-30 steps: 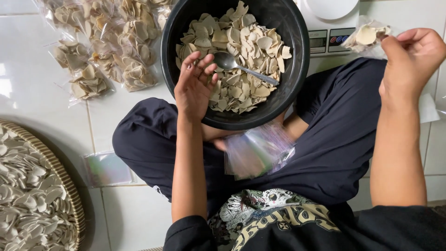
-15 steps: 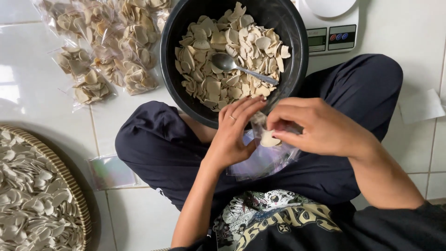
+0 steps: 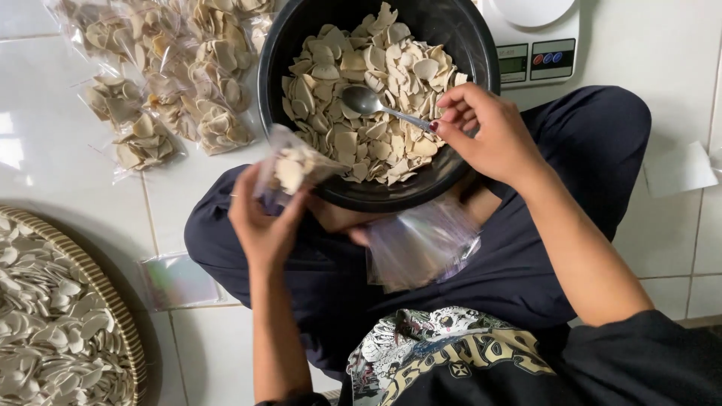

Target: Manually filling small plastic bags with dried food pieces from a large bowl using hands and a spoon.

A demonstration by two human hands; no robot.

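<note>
I sit cross-legged on a white tiled floor with a black bowl (image 3: 474,53) of pale, thin chips resting on my legs. My left hand (image 3: 263,225) holds a small clear plastic bag (image 3: 297,162) partly filled with chips, at the bowl's near left rim. My right hand (image 3: 489,135) grips the handle of a metal spoon (image 3: 368,101), whose scoop lies on the chips inside the bowl. A stack of empty clear bags (image 3: 421,244) lies in my lap below the bowl.
Several filled chip bags (image 3: 173,83) lie on the floor to the upper left. A round woven tray (image 3: 116,301) of the same pale chips sits at the lower left. A white kitchen scale (image 3: 538,45) stands behind the bowl. One empty bag (image 3: 177,278) lies near my left knee.
Both hands were together at my lap over a bag. Now the left hand has lifted the partly filled bag to the bowl's rim and the right hand has taken the spoon.
</note>
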